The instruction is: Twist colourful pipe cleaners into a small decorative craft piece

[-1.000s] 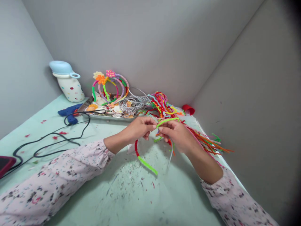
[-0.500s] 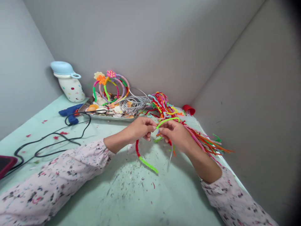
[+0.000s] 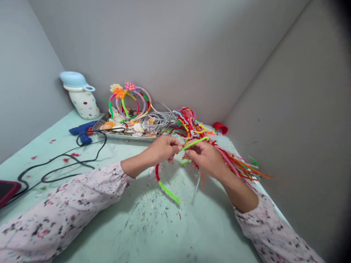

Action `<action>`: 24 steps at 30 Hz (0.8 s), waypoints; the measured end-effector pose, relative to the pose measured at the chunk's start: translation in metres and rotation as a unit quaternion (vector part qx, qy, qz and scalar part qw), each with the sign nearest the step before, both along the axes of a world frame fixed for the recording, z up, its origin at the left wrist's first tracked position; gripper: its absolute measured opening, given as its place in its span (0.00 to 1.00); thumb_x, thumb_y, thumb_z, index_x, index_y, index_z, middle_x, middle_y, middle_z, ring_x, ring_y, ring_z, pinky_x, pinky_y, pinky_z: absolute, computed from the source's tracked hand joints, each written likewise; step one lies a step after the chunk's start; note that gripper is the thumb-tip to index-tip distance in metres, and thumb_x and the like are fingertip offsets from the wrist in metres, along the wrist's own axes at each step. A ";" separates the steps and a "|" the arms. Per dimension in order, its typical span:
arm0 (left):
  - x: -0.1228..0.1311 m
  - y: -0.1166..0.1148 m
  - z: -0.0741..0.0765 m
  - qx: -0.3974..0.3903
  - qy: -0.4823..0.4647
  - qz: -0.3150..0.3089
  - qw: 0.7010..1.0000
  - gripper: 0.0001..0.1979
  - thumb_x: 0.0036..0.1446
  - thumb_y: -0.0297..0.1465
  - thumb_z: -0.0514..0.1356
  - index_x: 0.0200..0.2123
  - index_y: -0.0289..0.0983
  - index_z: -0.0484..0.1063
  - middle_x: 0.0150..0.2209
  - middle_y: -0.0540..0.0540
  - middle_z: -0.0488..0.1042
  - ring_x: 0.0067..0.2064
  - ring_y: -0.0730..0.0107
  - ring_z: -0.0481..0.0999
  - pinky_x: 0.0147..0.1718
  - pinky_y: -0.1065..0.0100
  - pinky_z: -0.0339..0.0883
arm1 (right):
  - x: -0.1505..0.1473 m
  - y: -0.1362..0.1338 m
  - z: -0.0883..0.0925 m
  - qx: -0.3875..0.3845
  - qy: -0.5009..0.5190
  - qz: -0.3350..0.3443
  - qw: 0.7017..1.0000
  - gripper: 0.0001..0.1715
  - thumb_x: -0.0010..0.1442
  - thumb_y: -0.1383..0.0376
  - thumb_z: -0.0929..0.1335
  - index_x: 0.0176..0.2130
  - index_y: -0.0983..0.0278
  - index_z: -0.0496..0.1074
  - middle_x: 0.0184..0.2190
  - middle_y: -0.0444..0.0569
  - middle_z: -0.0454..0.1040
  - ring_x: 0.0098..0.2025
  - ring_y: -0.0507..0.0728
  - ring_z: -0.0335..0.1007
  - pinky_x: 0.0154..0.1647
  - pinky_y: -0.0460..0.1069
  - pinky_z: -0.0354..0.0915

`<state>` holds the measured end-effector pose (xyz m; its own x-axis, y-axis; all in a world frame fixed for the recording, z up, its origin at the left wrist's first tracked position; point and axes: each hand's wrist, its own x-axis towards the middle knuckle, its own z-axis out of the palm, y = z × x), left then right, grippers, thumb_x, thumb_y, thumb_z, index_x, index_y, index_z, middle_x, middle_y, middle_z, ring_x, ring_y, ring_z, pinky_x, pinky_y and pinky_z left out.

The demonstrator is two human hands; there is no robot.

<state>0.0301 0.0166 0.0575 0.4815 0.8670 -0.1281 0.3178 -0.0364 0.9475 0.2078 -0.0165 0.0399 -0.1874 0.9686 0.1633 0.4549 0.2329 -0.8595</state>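
Observation:
Both hands meet above the middle of the table. My left hand (image 3: 167, 149) pinches a thin headband, whose red and green wrapped end (image 3: 170, 193) curves down below it. Between the fingertips, a bright green pipe cleaner (image 3: 196, 142) rises to the right across my right hand (image 3: 201, 155), which pinches it near the headband. A bare grey end of the band (image 3: 196, 184) hangs beneath my right hand. The exact spot where pipe cleaner and band meet is partly hidden by the fingers.
A metal tray (image 3: 128, 137) holds shells, grey wire bands (image 3: 157, 122) and wrapped headbands with flowers (image 3: 130, 86). Pipe cleaners (image 3: 189, 118) lie behind my right hand. At the left are a blue glue gun (image 3: 82, 129), black cable, bottle (image 3: 83, 104) and phone (image 3: 8, 191); a red cup (image 3: 220, 128) stands behind.
The headband's red and green end has swung slightly left, and its bare end has shifted a little left. The green pipe cleaner now looks straighter. Both hands are nearly where they were.

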 end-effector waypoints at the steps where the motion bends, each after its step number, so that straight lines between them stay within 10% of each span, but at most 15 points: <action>1: 0.000 0.000 0.001 0.002 0.006 0.002 1.000 0.03 0.50 0.25 0.56 0.28 0.33 0.69 0.16 0.55 0.63 0.16 0.80 0.65 0.18 0.76 0.62 | 0.000 0.000 0.000 0.018 -0.015 0.001 1.000 0.09 0.55 0.68 0.65 0.36 0.61 0.74 0.25 0.42 0.72 0.23 0.50 0.67 0.24 0.46 0.63; 13: 0.000 0.001 -0.007 0.007 0.055 0.016 0.998 0.05 0.50 0.26 0.55 0.28 0.33 0.70 0.14 0.55 0.63 0.15 0.79 0.64 0.17 0.77 0.61 | -0.001 -0.001 -0.007 0.283 -0.181 0.036 0.941 0.11 0.53 0.75 0.65 0.35 0.64 0.74 0.33 0.48 0.77 0.35 0.54 0.73 0.38 0.47 0.66; 20: 0.000 0.003 -0.011 0.004 0.057 0.021 0.998 0.05 0.48 0.23 0.53 0.26 0.33 0.68 0.15 0.56 0.62 0.15 0.79 0.64 0.17 0.76 0.61 | -0.004 -0.005 -0.009 0.297 -0.341 0.050 0.891 0.13 0.60 0.72 0.61 0.30 0.65 0.73 0.28 0.49 0.72 0.30 0.52 0.68 0.31 0.46 0.62; 24: -0.001 0.005 -0.012 0.015 0.069 0.012 0.997 0.04 0.50 0.26 0.54 0.27 0.33 0.69 0.15 0.56 0.61 0.15 0.79 0.62 0.16 0.76 0.61 | -0.001 -0.008 0.002 0.234 -0.266 0.072 0.932 0.12 0.57 0.74 0.62 0.34 0.65 0.74 0.30 0.48 0.72 0.31 0.51 0.67 0.32 0.45 0.62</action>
<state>0.0288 0.0211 0.0459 0.4403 0.8822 -0.1668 0.4468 -0.0542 0.8930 0.2063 -0.0241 0.0420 -0.4850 0.7734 0.4082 0.7228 0.6173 -0.3108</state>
